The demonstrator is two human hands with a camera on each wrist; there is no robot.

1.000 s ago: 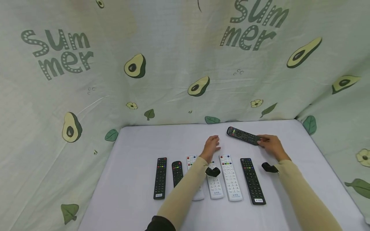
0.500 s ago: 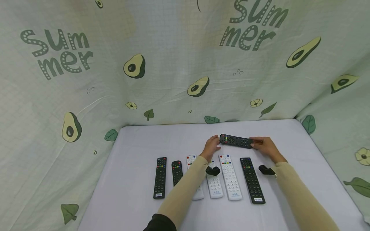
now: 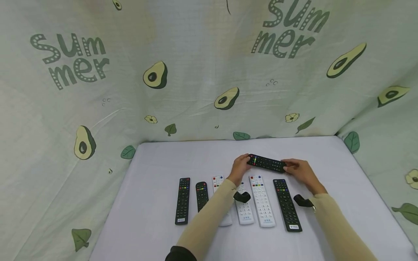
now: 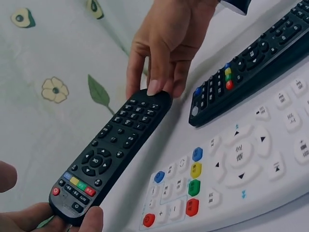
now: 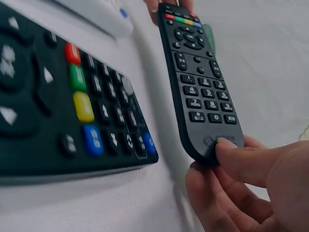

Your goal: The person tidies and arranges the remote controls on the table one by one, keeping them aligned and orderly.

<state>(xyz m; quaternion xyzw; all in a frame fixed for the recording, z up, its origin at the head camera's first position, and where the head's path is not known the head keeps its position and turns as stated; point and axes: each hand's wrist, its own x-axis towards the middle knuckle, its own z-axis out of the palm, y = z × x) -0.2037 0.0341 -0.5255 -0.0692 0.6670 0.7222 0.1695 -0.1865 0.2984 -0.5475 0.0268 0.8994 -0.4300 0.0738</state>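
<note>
A black remote control [image 3: 266, 163] with coloured buttons is held between both hands, above the back of the white table. My right hand [image 3: 302, 173] pinches its plain end, with the thumb [image 5: 231, 154] on top and fingers beneath. At the other end, beside the red button, my left hand [image 3: 239, 169] grips the remote by its edges. In the left wrist view, fingertips [image 4: 91, 220] of that hand lie at the end's sides, and the keys face up. My left forearm passes over part of the row of remotes below.
Several remotes lie in a row: a long black one [image 3: 182, 203], a shorter black one [image 3: 201, 194], white ones [image 3: 262, 203] in the middle, and a black one [image 3: 287, 206] at right. A printed curtain [image 3: 189, 47] hangs behind the white table [image 3: 147, 217].
My right hand has brought the black remote leftward and toward me. Its far end has come into the left hand, which now holds it too. The remotes in the row stay put.
</note>
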